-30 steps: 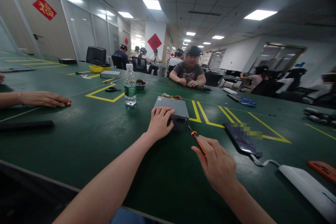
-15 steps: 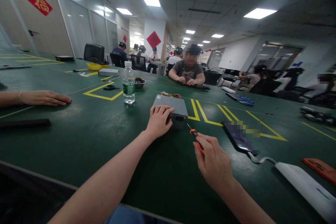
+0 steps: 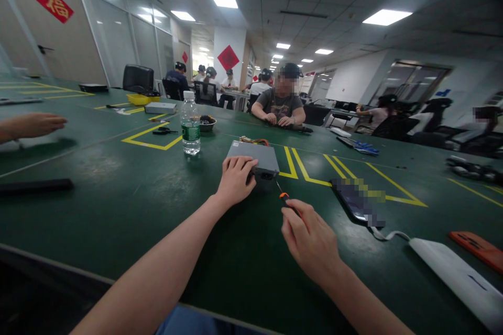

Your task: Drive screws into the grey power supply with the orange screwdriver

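Note:
A grey computer power supply (image 3: 264,159) lies on the green table, its socket side facing me and to the right. My left hand (image 3: 236,178) is closed over its near left edge, fingers on the top and thumb at the front. In my right hand (image 3: 310,233) is a screwdriver (image 3: 284,196) with an orange and black handle, gripped between thumb and fingers. Its thin shaft points up to the right front corner of the power supply; whether the tip touches a screw I cannot tell. A bundle of coloured wires (image 3: 254,141) shows behind the unit.
A water bottle (image 3: 190,124) and a metal bowl (image 3: 206,123) stand left of the unit. A phone (image 3: 353,204) joins by cable to a white power bank (image 3: 451,275) on the right. Another person's hand (image 3: 37,125) is at far left; a person (image 3: 283,102) sits opposite.
My right hand has shifted slightly left and turned on the screwdriver handle. The other person's hand at far left has lifted off the table and moved left. My left hand keeps its hold.

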The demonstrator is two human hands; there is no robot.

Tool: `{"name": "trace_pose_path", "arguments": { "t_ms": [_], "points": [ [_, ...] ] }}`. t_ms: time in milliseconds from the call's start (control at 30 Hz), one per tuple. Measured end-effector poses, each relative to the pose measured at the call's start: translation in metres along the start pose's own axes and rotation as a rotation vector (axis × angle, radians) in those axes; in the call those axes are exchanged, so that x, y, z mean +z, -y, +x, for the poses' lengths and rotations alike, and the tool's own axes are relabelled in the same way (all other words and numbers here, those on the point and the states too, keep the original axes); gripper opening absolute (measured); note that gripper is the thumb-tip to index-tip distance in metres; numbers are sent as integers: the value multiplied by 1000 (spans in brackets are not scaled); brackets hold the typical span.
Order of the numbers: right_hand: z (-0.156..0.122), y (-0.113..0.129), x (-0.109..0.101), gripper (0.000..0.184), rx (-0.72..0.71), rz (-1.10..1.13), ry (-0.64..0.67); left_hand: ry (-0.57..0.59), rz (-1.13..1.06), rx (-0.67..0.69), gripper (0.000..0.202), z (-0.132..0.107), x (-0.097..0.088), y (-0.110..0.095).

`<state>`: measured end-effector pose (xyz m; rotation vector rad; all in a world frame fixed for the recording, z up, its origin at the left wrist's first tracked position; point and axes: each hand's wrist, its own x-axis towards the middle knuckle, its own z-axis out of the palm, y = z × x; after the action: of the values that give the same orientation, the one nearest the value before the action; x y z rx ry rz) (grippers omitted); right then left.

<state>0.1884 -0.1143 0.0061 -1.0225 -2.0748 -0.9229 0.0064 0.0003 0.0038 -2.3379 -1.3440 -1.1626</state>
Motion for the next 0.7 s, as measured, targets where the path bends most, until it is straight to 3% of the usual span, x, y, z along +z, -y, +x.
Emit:
{"name": "trace_pose_path", "arguments": {
  "t_ms": [467, 700],
  "points": [
    [2, -2, 3, 15, 23, 109, 31, 2, -13, 3, 38, 0, -1, -1],
    [4, -1, 0, 15, -5, 145, -20, -1, -14, 7, 37, 0, -1, 0]
  ]
}}
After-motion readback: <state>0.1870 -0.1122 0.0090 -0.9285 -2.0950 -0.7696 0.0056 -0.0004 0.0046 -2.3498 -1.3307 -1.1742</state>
